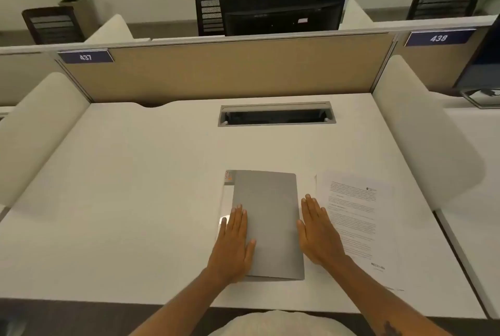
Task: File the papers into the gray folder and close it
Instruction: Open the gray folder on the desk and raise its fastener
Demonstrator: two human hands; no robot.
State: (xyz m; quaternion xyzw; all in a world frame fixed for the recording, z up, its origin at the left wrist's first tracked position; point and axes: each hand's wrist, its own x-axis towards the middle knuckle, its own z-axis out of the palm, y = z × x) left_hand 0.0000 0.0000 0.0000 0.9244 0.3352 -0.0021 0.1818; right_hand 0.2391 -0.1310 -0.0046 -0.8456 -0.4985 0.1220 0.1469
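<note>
Gray folder (266, 222) lies shut, flat on white desk (135, 186), front centre, spine side to my left. My L hand (234, 243) flat on its left edge, fingers straight & together, palm down, gripping nothing. R hand (319, 233) also flat & open, fingers together, resting on desk just beside folder's right edge, heel overlapping the papers (359, 216). Papers = printed sheets on desk just right of folder, not filed. Small orange-marked tab (229, 177) shows at folder's top-left corner, text too small to read. Cable slot (276, 114) further back on desk.
</note>
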